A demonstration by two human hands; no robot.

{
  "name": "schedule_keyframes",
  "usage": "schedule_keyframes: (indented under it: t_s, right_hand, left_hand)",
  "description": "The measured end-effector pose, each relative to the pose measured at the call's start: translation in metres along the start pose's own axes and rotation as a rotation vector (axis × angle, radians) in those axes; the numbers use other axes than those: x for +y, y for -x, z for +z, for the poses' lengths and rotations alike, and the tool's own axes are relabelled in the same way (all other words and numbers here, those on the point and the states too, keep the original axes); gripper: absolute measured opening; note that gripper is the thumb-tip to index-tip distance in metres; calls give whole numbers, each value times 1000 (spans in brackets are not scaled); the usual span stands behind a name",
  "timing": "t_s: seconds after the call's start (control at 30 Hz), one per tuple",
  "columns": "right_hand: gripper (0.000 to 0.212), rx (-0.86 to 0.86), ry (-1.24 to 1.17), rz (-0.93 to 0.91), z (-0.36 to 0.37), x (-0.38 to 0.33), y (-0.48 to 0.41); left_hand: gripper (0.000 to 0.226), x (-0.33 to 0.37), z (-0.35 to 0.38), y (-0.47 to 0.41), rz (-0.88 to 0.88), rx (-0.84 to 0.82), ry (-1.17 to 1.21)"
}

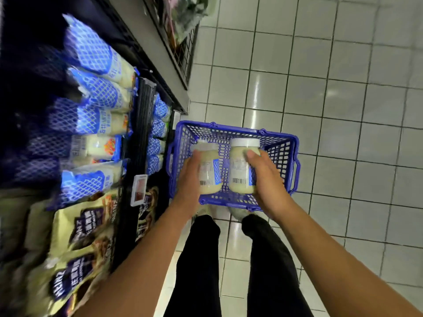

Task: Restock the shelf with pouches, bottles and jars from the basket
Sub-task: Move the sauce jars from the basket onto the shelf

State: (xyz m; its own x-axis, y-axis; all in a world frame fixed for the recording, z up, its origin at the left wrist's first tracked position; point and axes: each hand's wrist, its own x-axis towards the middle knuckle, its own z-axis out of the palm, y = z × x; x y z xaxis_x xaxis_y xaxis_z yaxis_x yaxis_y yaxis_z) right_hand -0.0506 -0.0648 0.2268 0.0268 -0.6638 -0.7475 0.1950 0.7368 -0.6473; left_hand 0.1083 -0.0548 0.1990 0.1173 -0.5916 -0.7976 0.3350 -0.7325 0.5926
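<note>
Two bare forearms reach down and forward from the camera, over a pair of legs in black trousers standing on a pale tiled floor. At their ends, each hand holds a jar above a blue plastic basket that sits on the floor just ahead of the feet.

The left hand wraps the left jar from its left side; its fingers are curled around the glass and mostly hidden behind it, with the thumb lying up the near face. This jar is blurred, its cap hard to make out, and it holds a creamy pale filling behind a white and blue label with a barcode.

The right hand grips the right jar from its right side, fingers closed around the body and the thumb tip pressed near the shoulder, just below the white lid. The two jars stand close together, side by side and roughly upright, between the two hands.

Left of the left fingers runs the shelf, with a dark front rail and a price tag clipped to it. Blue and white lattice-patterned pouches lie stacked along it, beyond the fingers and to their left; yellow and dark pouches lie nearer the camera. All shelf goods are motion-blurred.
</note>
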Motion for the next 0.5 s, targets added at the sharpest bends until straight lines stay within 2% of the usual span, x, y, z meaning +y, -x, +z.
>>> schedule_keyframes:
  t_s: [0.07, 0.27, 0.5]
  right_hand:
    - [41, -12, -5, -8, 5, -16, 25]
    - [41, -145, 113, -71, 23, -66, 95]
    - [28, -357, 259, -158, 40, -112, 165]
  left_hand:
    - [72, 15, 3, 27, 31, 20, 24]
    - [54, 56, 5, 105, 138, 83, 105]
    - [55, 94, -2, 206, 231, 220, 289]
